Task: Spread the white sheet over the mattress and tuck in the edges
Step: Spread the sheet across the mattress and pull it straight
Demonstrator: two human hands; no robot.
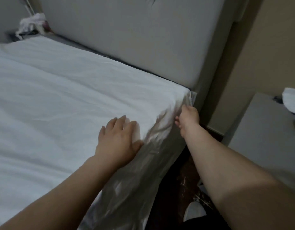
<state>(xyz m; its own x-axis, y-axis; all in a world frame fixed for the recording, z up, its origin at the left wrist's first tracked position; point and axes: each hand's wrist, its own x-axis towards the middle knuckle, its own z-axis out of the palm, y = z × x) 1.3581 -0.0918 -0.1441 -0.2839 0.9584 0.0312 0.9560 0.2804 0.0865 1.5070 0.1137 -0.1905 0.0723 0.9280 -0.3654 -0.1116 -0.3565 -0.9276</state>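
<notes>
The white sheet [63, 90] covers the top of the mattress and hangs down its right side in loose folds. My left hand [117, 138] lies flat on the sheet near the mattress's right edge, fingers apart. My right hand [187, 116] is closed on the sheet's hanging edge just below the mattress corner, close to the headboard. Its fingertips are hidden in the fabric. The mattress itself is covered; only its shape shows.
A padded grey headboard [143, 35] stands behind the bed. A white nightstand [263, 130] sits to the right with a crumpled white item on it. A narrow dark floor gap [180, 188] runs between bed and nightstand. Cluttered things lie at the far left corner [32, 25].
</notes>
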